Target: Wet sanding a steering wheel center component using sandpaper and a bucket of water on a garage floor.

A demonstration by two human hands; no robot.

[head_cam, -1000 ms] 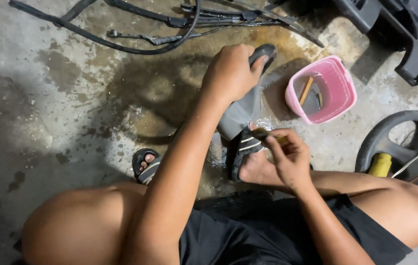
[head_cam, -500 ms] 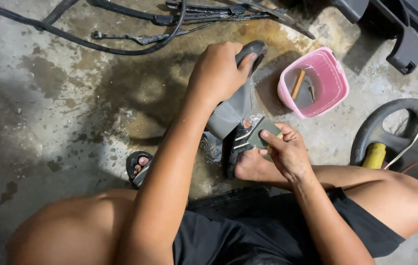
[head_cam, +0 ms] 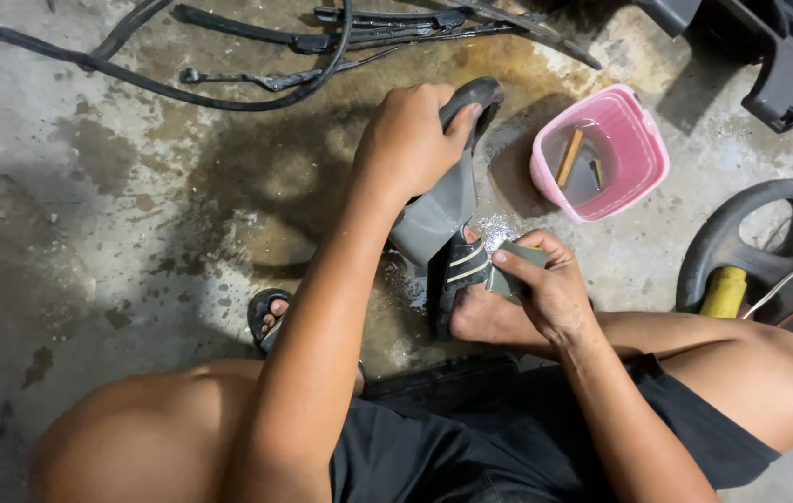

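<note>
left hand (head_cam: 410,140) clamps top of grey curved plastic part (head_cam: 443,200), standing on wet concrete floor (head_cam: 135,233) | right hand (head_cam: 545,289) pinches small grey sanding pad (head_cam: 513,275) beside its lower end | pink plastic tub (head_cam: 638,149) near right, open floor left

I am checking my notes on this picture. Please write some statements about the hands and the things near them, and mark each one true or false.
1. The left hand holds the top of a grey plastic part. True.
2. The right hand is empty. False: it holds a small grey pad.
3. The pink bucket lies tipped over. False: it stands upright, with water and a stick inside.
4. The concrete floor is wet around the part. True.
</note>
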